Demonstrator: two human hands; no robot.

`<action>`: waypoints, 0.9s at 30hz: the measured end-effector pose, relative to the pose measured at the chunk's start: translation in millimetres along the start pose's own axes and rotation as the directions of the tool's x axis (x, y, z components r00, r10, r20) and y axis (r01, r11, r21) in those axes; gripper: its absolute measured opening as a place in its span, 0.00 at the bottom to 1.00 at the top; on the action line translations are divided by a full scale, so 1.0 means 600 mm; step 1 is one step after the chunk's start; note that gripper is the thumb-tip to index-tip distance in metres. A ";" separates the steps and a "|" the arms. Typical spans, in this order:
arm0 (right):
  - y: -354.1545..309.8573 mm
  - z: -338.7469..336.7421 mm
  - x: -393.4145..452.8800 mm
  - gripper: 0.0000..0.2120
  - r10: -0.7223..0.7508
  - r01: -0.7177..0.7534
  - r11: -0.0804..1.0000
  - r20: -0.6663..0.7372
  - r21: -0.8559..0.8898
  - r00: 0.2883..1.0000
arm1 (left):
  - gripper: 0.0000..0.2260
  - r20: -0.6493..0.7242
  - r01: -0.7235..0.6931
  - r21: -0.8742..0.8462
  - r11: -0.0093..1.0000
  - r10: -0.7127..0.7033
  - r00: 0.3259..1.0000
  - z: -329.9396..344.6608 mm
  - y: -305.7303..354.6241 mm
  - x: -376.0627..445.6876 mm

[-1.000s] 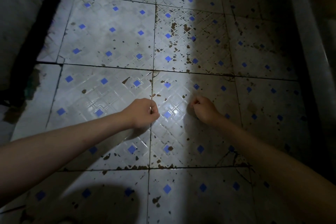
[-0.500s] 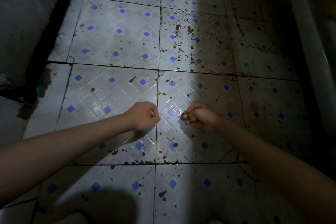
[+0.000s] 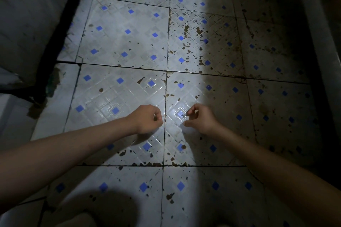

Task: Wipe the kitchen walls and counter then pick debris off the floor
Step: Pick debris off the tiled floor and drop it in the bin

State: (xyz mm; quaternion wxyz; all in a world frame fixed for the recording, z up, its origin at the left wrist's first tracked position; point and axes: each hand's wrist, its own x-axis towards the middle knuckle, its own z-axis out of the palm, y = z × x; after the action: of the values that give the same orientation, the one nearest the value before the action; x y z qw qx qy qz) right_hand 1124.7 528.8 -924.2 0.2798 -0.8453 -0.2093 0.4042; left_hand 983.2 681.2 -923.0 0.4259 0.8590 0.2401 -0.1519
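Right hand (image 3: 200,119) has drifted rightward, its fingers uncurling.
I see its grip narrow, fingertips pinching a dark speck; left hand (image 3: 147,119) fisted above the floor (image 3: 120,42), contents unclear.

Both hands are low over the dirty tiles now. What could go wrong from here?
The right hand seems to pinch a tiny speck; it could easily slip back unnoticed. The left hand is fisted, so anything gathered inside may spill if it loosens. Debris in the dark strip of floor may get missed.

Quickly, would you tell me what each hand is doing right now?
Left hand: fingers curled into a fist; anything inside is hidden.
Right hand: thumb and fingertips pinched above the floor tile; contents too small to tell.
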 end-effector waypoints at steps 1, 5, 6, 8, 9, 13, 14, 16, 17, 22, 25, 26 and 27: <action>-0.003 0.005 0.002 0.13 -0.024 0.023 0.999 -0.010 -0.043 1.000 | 0.07 0.003 0.004 0.002 1.000 -0.004 1.000 0.000 -0.002 -0.001; -0.014 0.019 0.015 0.13 -0.111 0.099 0.969 -0.043 -0.228 0.993 | 0.06 0.015 -0.002 0.008 1.000 0.002 1.000 0.000 -0.009 -0.004; -0.015 0.022 0.019 0.12 -0.118 0.104 0.960 -0.040 -0.259 0.992 | 0.07 0.017 -0.005 0.011 1.000 0.005 1.000 0.000 -0.011 -0.005; -0.017 0.026 0.023 0.10 -0.124 0.109 0.942 -0.028 -0.319 0.992 | 0.07 0.016 -0.008 0.016 1.000 0.007 1.000 0.000 -0.014 -0.006; -0.018 0.027 0.023 0.08 -0.128 0.114 0.932 -0.017 -0.344 0.992 | 0.07 0.013 -0.008 0.017 1.000 0.007 1.000 0.000 -0.015 -0.006; -0.019 0.029 0.015 0.05 -0.117 0.121 0.910 0.035 -0.396 0.992 | 0.07 0.008 -0.011 0.013 1.000 0.011 1.000 0.000 -0.017 -0.006; -0.018 0.029 0.014 0.05 -0.114 0.121 0.909 0.042 -0.398 0.993 | 0.07 0.009 -0.010 0.012 1.000 0.010 1.000 -0.001 -0.017 -0.007; -0.013 0.030 0.011 0.05 -0.117 0.118 0.910 0.028 -0.398 0.993 | 0.08 0.008 -0.008 0.016 1.000 0.008 1.000 0.000 -0.017 -0.008; -0.011 0.030 0.009 0.06 -0.115 0.112 0.915 0.017 -0.388 0.993 | 0.08 0.004 -0.008 0.019 1.000 0.008 1.000 0.000 -0.017 -0.008; -0.003 0.022 0.004 0.04 0.008 -0.004 0.968 0.014 -0.250 1.000 | 0.09 0.001 -0.010 0.050 0.999 0.010 1.000 0.003 -0.019 -0.015; -0.001 0.018 0.001 0.06 0.069 -0.064 0.992 0.046 -0.107 0.997 | 0.09 0.001 -0.008 0.057 0.998 0.008 1.000 0.004 -0.018 -0.018; 0.000 0.017 0.001 0.07 0.093 -0.089 0.994 0.055 -0.071 0.994 | 0.09 0.001 -0.006 0.059 0.998 0.006 1.000 0.003 -0.017 -0.019; -0.001 0.016 -0.001 0.08 0.116 -0.113 0.993 0.068 -0.042 0.991 | 0.09 0.002 -0.005 0.058 0.998 0.005 1.000 0.003 -0.017 -0.020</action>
State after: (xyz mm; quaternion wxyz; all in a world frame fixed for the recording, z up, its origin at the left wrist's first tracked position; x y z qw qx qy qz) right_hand 1116.9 531.7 -928.5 0.2325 -0.8462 -0.1777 0.4452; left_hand 967.5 681.6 -925.5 0.4014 0.8714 0.2331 -0.1585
